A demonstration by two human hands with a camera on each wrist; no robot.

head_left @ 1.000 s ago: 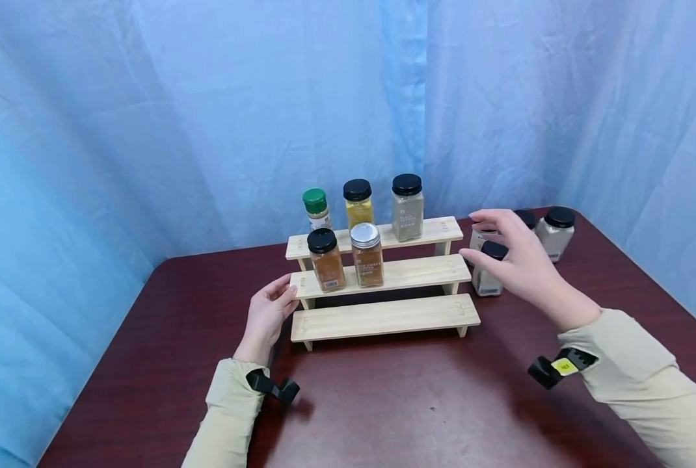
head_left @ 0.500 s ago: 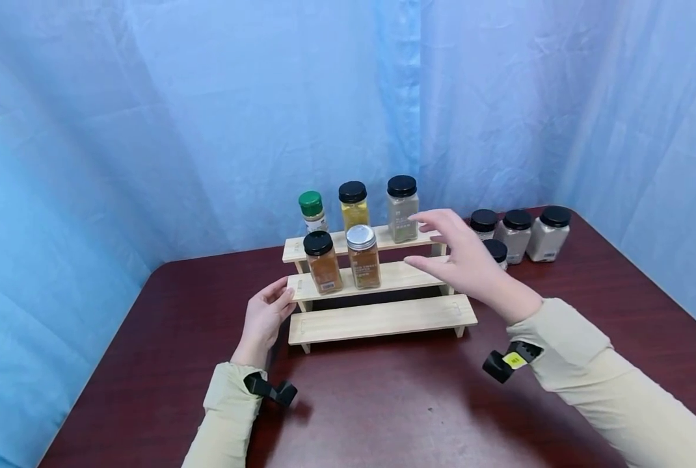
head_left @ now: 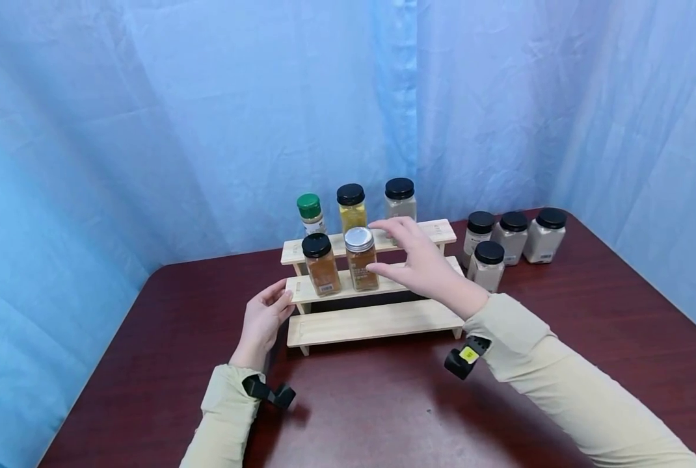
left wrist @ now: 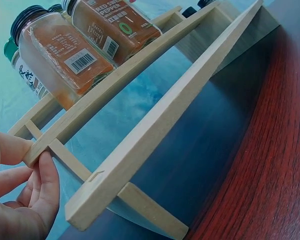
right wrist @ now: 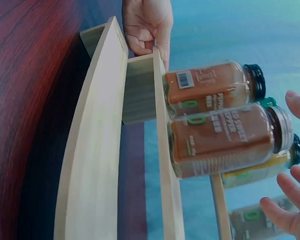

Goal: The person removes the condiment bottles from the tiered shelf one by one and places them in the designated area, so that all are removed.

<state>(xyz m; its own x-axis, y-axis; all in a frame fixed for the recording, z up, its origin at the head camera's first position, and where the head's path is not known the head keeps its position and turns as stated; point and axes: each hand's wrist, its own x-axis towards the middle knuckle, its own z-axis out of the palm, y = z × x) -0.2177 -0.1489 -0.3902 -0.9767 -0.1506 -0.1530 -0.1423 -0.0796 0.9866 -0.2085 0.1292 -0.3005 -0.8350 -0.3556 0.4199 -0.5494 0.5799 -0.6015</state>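
A three-step wooden spice rack stands on the table. At the left end of its middle step, my left hand pinches the board, thumb on top and fingers underneath in the left wrist view. My right hand is beside the silver-lidded red sweet pepper jar, thumb and fingers spread; the right wrist view shows a gap between them and the jar. A black-lidded jar of orange-brown spice stands left of it. On the top step are a green-capped bottle, a yellow spice jar and a grey spice jar, partly hidden.
Several black-lidded jars stand on the table right of the rack, among them a front jar and a far-right jar. A dark red wooden table lies beneath. Blue curtains hang behind it.
My right hand has moved left from the jars on the right, across the rack, to the silver-lidded jar. My left hand keeps its hold on the middle step.
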